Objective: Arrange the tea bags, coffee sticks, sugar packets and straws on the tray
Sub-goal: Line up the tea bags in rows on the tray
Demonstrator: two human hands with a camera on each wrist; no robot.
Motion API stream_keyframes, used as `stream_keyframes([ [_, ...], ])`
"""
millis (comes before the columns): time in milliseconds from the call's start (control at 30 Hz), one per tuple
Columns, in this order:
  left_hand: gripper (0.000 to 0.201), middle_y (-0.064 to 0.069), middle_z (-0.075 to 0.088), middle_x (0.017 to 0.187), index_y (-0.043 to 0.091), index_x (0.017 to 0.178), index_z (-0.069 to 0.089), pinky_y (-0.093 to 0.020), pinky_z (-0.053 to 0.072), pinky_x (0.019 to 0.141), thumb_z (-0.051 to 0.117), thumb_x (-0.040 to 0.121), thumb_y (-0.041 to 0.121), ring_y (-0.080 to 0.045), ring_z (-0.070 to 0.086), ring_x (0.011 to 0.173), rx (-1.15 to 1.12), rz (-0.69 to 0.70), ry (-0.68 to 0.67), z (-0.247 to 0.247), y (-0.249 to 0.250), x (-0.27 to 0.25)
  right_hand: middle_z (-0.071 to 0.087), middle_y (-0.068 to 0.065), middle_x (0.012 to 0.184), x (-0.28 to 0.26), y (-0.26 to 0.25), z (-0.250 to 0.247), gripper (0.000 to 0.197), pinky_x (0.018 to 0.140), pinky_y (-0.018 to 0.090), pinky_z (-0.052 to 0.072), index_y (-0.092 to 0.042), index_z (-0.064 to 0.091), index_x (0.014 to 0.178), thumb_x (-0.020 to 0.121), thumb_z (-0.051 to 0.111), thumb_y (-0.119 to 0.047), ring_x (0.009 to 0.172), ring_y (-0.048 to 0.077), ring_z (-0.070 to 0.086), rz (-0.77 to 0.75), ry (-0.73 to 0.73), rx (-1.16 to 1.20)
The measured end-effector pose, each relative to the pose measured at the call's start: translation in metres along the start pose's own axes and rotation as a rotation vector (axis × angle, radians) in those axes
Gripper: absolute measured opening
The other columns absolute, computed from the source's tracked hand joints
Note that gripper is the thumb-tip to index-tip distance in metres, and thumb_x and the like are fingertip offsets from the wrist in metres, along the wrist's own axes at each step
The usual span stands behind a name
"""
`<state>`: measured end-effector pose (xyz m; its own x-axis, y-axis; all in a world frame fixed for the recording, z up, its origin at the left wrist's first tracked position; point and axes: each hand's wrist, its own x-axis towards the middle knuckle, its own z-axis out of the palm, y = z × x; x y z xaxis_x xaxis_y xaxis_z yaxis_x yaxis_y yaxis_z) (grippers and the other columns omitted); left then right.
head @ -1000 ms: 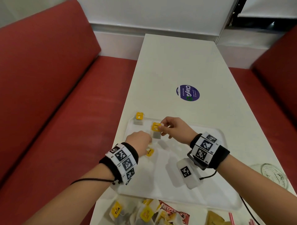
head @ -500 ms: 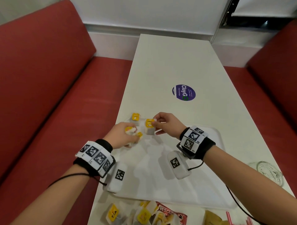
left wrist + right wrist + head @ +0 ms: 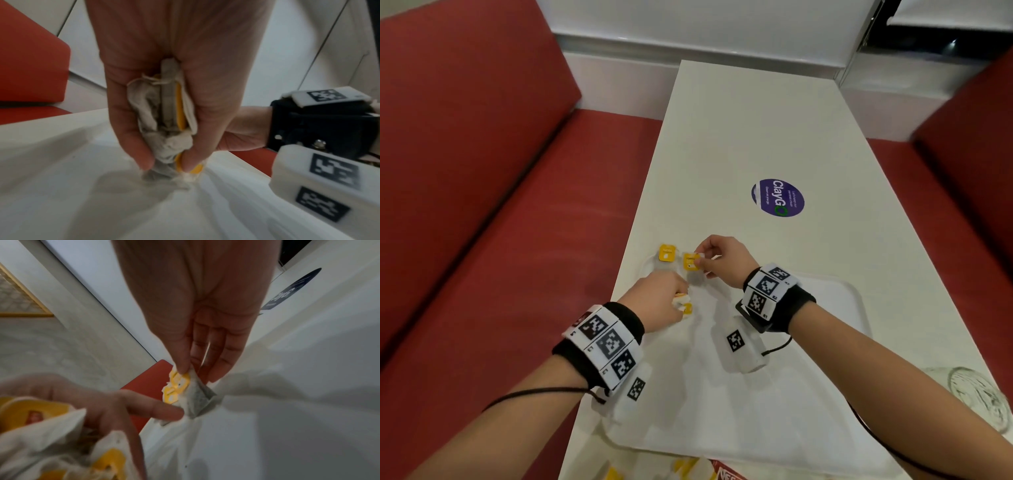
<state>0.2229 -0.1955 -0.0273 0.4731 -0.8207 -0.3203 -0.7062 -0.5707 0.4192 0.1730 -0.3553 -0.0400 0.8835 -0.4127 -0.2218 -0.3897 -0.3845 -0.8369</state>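
A white tray (image 3: 835, 342) lies on the white table. One tea bag with a yellow tag (image 3: 667, 253) lies at the tray's far left corner. Just right of it my right hand (image 3: 717, 262) pinches the yellow tag of a second tea bag (image 3: 691, 262), whose grey pouch (image 3: 198, 400) hangs down to the tray. My left hand (image 3: 659, 303) grips a bunch of tea bags (image 3: 166, 123) over the tray's left side, its forefinger reaching toward the hanging tea bag (image 3: 174, 391). At the near edge lie more tea bags (image 3: 685, 467) and a red coffee stick (image 3: 729, 474).
A purple round sticker (image 3: 777, 198) is on the table beyond the tray. A clear glass (image 3: 976, 390) stands at the right edge. Red bench seats (image 3: 482, 205) flank the table on both sides. The tray's middle and right side (image 3: 808, 394) hold nothing.
My right hand has carried its tea bag further toward the tray's far left corner, beside the lying tea bag. My left hand followed forward with its bunch of tea bags.
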Motion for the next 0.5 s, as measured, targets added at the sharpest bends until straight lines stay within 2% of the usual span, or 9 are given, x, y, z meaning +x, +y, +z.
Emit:
stream_keyframes([
  [67, 0.017, 0.009, 0.050, 0.137, 0.009, 0.092, 0.067, -0.025, 0.032, 0.074, 0.055, 0.081, 0.015, -0.019, 0.054, 0.113, 0.030, 0.044, -0.010, 0.004, -0.002, 0.003, 0.058, -0.002, 0.070, 0.006, 0.001, 0.002, 0.019, 0.071, 0.036, 0.053, -0.022, 0.056, 0.075, 0.083, 0.063, -0.006, 0.070, 0.017, 0.057, -0.004, 0.014, -0.059],
  [133, 0.018, 0.015, 0.039, 0.146, 0.011, 0.092, 0.067, -0.022, 0.031, 0.076, 0.054, 0.080, 0.012, -0.017, 0.051, 0.119, 0.053, 0.059, -0.028, 0.006, -0.003, 0.006, 0.061, 0.001, 0.074, 0.009, 0.002, 0.003, 0.015, 0.078, 0.038, 0.053, -0.021, 0.058, 0.077, 0.082, 0.063, -0.009, 0.075, 0.018, 0.057, -0.007, 0.031, -0.094],
  [233, 0.018, 0.015, 0.035, 0.149, 0.011, 0.091, 0.067, -0.023, 0.034, 0.077, 0.053, 0.079, 0.010, -0.018, 0.051, 0.120, 0.064, 0.057, -0.035, 0.007, -0.002, 0.010, 0.061, 0.002, 0.081, 0.012, 0.003, 0.005, 0.008, 0.079, 0.033, 0.050, -0.016, 0.061, 0.084, 0.083, 0.062, -0.008, 0.075, 0.018, 0.056, -0.023, 0.056, -0.131],
  [367, 0.011, 0.017, 0.035, 0.149, 0.016, 0.082, 0.062, -0.025, 0.037, 0.075, 0.052, 0.079, 0.010, -0.023, 0.055, 0.113, 0.071, 0.047, -0.019, 0.010, -0.003, 0.011, 0.060, 0.002, 0.083, 0.013, 0.001, 0.005, 0.009, 0.076, 0.029, 0.049, -0.008, 0.065, 0.091, 0.083, 0.063, -0.009, 0.076, 0.017, 0.056, -0.026, 0.083, -0.140],
  [433, 0.012, 0.016, 0.035, 0.149, 0.015, 0.083, 0.062, -0.027, 0.041, 0.077, 0.052, 0.079, 0.010, -0.024, 0.056, 0.112, 0.080, 0.036, -0.019, 0.012, -0.005, 0.011, 0.060, 0.001, 0.083, 0.013, 0.000, 0.005, 0.010, 0.067, 0.020, 0.046, -0.008, 0.065, 0.093, 0.083, 0.063, -0.010, 0.076, 0.016, 0.054, -0.026, 0.089, -0.149],
  [500, 0.017, 0.015, 0.034, 0.149, 0.015, 0.088, 0.064, -0.029, 0.043, 0.078, 0.051, 0.079, 0.010, -0.025, 0.055, 0.113, 0.093, 0.025, -0.018, 0.015, -0.006, 0.010, 0.059, 0.001, 0.083, 0.014, 0.000, 0.006, 0.012, 0.058, 0.008, 0.036, -0.006, 0.066, 0.094, 0.083, 0.062, -0.011, 0.078, 0.014, 0.052, -0.028, 0.103, -0.164],
])
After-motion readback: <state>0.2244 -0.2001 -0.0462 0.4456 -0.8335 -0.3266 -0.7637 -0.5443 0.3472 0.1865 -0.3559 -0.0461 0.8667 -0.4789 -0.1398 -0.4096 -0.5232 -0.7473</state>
